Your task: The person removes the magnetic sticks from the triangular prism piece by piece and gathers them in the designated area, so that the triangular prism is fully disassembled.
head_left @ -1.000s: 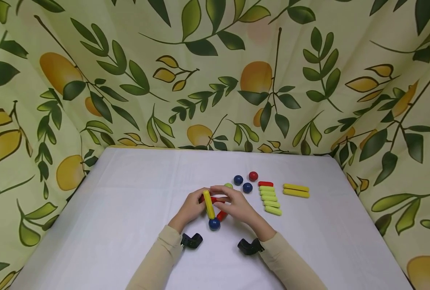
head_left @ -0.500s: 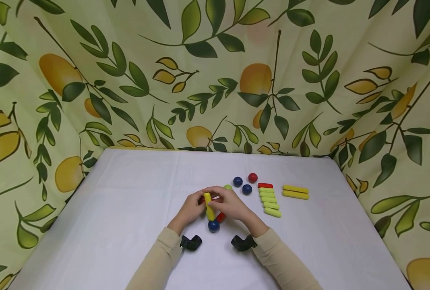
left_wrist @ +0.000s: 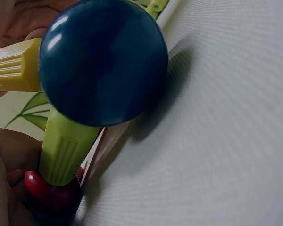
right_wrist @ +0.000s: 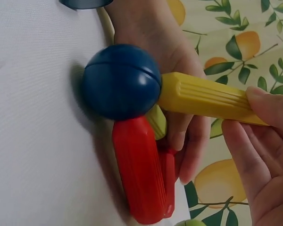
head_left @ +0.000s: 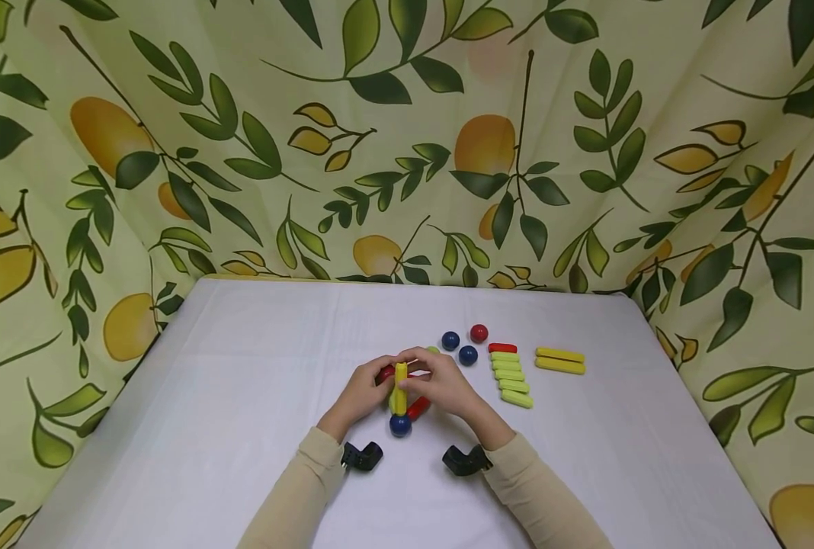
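Observation:
A blue ball [head_left: 400,425] rests on the table at the near corner of a structure of magnetic-looking sticks and balls. From it rises a yellow stick [right_wrist: 212,100], whose upper end my right hand [head_left: 441,383] pinches between thumb and fingers. A red stick [right_wrist: 139,174] runs from the blue ball along the table, and a light green stick [left_wrist: 66,150] joins it on the other side. My left hand [head_left: 364,393] grips the red ball [left_wrist: 43,189] at the green stick's far end. Another red stick [right_wrist: 168,181] shows behind; my hands partly hide the structure in the head view.
Right of the hands lie a row of short green sticks [head_left: 509,375] with a red stick [head_left: 503,348] at its top, and two yellow sticks [head_left: 560,361]. Two blue balls [head_left: 468,355] and a red ball [head_left: 479,332] sit behind. A patterned curtain [head_left: 407,152] encloses the white table [head_left: 256,343].
My right hand has moved in to the left and taken hold of the yellow stick's top. The stick has swung from leaning left to upright; the blue ball has shifted slightly left.

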A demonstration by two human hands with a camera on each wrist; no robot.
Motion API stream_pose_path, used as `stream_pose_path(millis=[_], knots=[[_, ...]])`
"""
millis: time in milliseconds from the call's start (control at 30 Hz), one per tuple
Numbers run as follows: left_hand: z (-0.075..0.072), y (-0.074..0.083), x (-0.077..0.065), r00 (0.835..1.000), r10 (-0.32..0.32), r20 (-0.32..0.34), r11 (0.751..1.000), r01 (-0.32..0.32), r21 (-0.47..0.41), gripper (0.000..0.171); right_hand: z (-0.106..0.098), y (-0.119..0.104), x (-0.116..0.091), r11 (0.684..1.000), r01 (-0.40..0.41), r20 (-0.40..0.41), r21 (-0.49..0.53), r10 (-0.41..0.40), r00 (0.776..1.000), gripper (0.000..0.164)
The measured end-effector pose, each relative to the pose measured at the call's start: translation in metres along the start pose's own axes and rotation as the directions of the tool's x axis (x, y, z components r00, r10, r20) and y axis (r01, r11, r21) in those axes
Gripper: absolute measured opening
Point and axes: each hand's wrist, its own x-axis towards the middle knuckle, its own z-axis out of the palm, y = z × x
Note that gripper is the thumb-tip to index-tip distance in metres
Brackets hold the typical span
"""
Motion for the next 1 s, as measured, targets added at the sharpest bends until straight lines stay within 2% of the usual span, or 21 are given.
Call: stream_pose_path(millis=[200,400,533,633,833,1000], knots=[[0.000,-0.001,0.001,1.000,0.012,0.001,1.000,-0.012,0.015,0.027,0.001,0.006,-0.003,0.998,-0.025,-0.071,0.056,0.029,0.997,0.034],[0.001,0.002,0.000,1.000,-0.010,0.013,1.000,0.010,-0.008,0.028,-0.002,0.032,-0.001,0.984,-0.045,-0.196,0.175,0.080,0.977,0.028],[0.002,0.003,0.000,1.000,-0.006,0.019,1.000,0.007,-0.015,0.028,-0.011,0.045,-0.005,0.976,-0.025,-0.235,0.218,0.077,0.969,0.030],[0.002,0.002,0.000,1.000,0.004,0.017,1.000,-0.004,-0.020,0.028,-0.023,0.050,-0.013,0.967,-0.025,-0.280,0.254,0.098,0.955,0.032],[0.002,0.001,0.001,0.999,-0.022,0.035,0.999,0.023,-0.031,0.028,-0.058,0.060,-0.040,0.959,-0.047,-0.397,0.280,0.160,0.904,0.038],[0.002,-0.001,0.001,0.997,-0.059,0.048,0.997,0.061,-0.054,0.029,-0.091,0.078,-0.067,0.958,-0.036,-0.549,0.285,0.194,0.813,0.036]])
